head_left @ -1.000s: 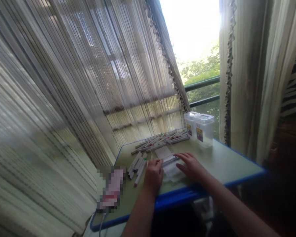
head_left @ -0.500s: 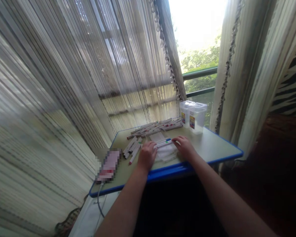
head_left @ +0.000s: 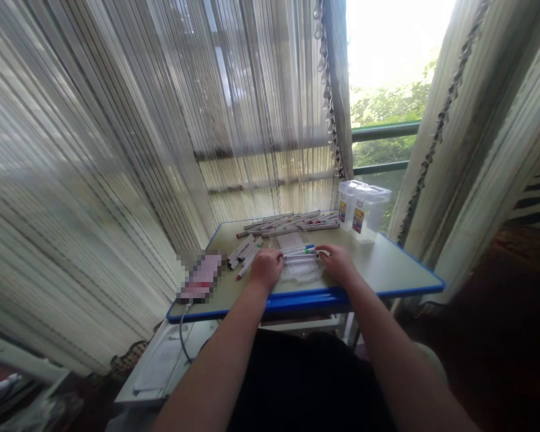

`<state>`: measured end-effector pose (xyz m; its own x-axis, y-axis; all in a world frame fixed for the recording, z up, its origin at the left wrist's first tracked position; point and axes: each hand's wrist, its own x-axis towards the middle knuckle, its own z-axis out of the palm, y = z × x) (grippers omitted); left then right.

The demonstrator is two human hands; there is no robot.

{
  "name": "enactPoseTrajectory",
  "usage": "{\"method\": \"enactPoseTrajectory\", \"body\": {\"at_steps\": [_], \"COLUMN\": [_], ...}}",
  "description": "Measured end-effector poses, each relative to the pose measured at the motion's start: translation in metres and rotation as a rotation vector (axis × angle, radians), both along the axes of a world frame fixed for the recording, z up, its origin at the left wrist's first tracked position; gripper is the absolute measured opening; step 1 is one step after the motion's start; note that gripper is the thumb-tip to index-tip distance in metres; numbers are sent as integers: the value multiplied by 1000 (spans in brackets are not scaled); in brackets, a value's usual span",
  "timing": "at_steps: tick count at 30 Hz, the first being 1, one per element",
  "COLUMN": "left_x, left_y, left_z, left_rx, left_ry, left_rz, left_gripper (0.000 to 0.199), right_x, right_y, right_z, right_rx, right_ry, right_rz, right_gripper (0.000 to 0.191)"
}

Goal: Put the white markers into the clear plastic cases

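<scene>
Left hand [head_left: 265,268] and right hand [head_left: 339,264] each clench an end of slim white pens [head_left: 299,253] (coloured caps) over a blue-edged counter [head_left: 387,270] by sheer curtains [head_left: 162,120].

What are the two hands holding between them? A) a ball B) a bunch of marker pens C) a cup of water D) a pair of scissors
B: the left hand and right hand grip the ends of a small bundle of marker pens just above the table.
</scene>
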<state>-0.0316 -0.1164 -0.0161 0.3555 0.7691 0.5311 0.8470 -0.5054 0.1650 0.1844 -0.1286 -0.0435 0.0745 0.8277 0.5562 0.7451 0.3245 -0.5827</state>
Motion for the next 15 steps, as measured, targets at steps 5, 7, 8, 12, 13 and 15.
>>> {"method": "enactPoseTrajectory", "body": {"at_steps": [5, 7, 8, 12, 13, 15], "left_x": [2, 3, 5, 12, 13, 15], "left_y": [-1, -2, -2, -2, -2, -2], "left_z": [1, 2, 2, 3, 3, 4], "left_rx": [-11, -20, -24, -32, -34, -46], "left_ry": [29, 53, 67, 95, 102, 125], "left_rz": [13, 27, 35, 80, 88, 93], "left_gripper": [20, 21, 21, 21, 21, 23], "right_x": [-3, -4, -4, -2, -1, 1], "right_y": [-4, -3, -3, -1, -1, -1], "right_z": [0, -2, -2, -3, -3, -3], "right_rx": [2, -17, -25, -25, -27, -40], "right_ry": [-85, -128, -149, -180, -173, -154], "right_rz": [67, 82, 85, 68, 63, 61], "right_gripper": [23, 24, 24, 26, 26, 26]}}
